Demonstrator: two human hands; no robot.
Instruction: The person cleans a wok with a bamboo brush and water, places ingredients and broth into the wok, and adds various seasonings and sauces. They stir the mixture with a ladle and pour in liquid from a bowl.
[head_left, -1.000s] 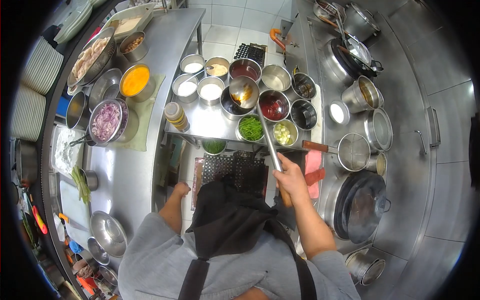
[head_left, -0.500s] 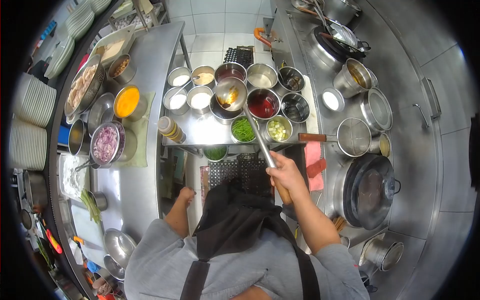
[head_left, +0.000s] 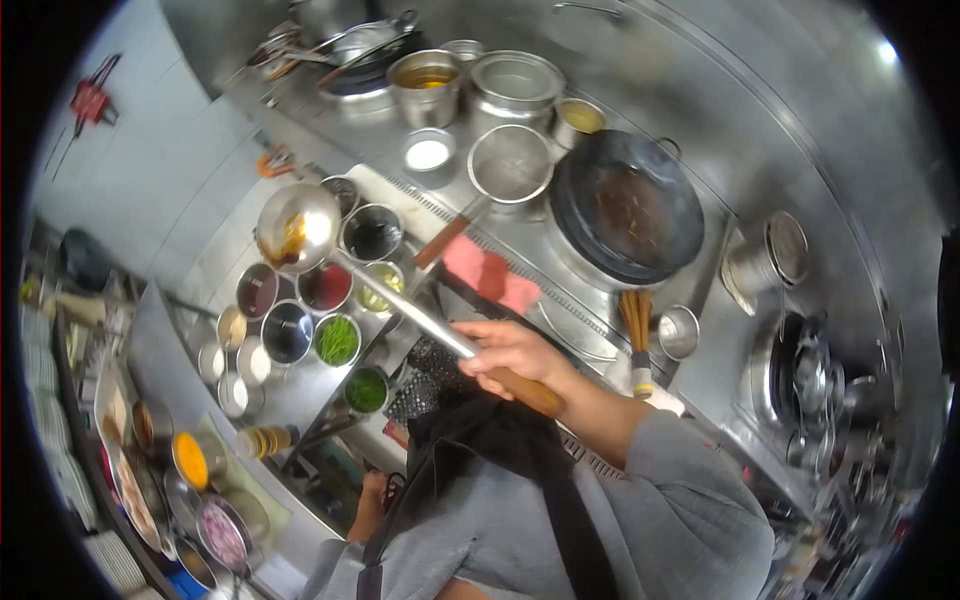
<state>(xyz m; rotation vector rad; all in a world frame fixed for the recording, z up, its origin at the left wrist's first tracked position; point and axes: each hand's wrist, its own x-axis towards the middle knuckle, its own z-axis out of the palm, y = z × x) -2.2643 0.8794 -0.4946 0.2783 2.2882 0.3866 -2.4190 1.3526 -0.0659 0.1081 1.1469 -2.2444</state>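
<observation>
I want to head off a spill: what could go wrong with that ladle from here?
The ladle in the right hand seems to hold brown liquid; if it tips, this could spill. Drips might land in open pots nearby, such as the pot of red sauce. A swing toward the stove could also knock the wooden-handled strainer.

The view now swings rightward. The ladle (head_left: 299, 228), in the right hand (head_left: 512, 357), no longer overlaps the dark pot (head_left: 287, 332) beside the red-sauce pot (head_left: 326, 288); its bowl now shows beyond the red-sauce pot, hiding a farther pot.
</observation>
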